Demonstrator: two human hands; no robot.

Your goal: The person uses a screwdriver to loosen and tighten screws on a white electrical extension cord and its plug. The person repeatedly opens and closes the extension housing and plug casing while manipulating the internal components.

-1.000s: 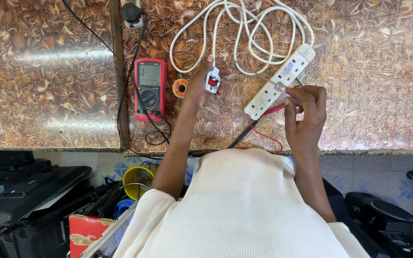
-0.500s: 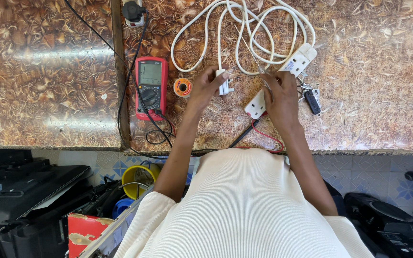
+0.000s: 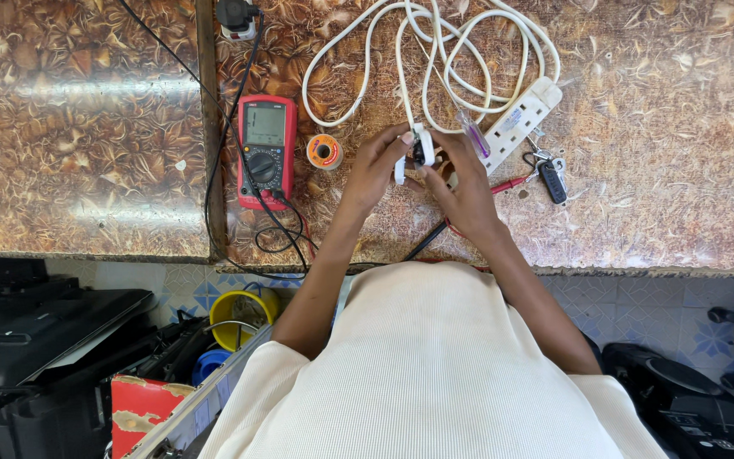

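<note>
Nearest the camera is the person's cream ribbed top (image 3: pixel 435 374), with both bare forearms reaching away over the edge of the patterned brown worktop (image 3: pixel 673 170). Down at the lower left, below the worktop edge, sit black cases, a red box (image 3: pixel 142 408) and a yellow roll (image 3: pixel 239 314).

Out on the worktop the two hands meet over a white plug (image 3: pixel 420 149). The left hand (image 3: pixel 375 170) has its fingers (image 3: pixel 401 140) clenched on the plug's left side, pinching it just above the surface. The right hand (image 3: pixel 469 183) closes in from the other side, its fingers curled against the plug; exactly how they grip it is hidden behind the plug. A red and a black probe lead (image 3: pixel 435 238) run out from under the right wrist.

Just left of the left hand lies a small spool of solder (image 3: pixel 324 152), and beside that a red multimeter (image 3: pixel 266 151) with black leads looping off it. To the right of the hands lies a bunch of keys (image 3: pixel 550 174).

Farther off, the plug's white cable (image 3: pixel 435 51) coils in loose loops to a white power strip (image 3: pixel 518 119), which lies at a slant. At the far edge a black adapter (image 3: pixel 236 15) sits in the dark seam between the worktop panels.
</note>
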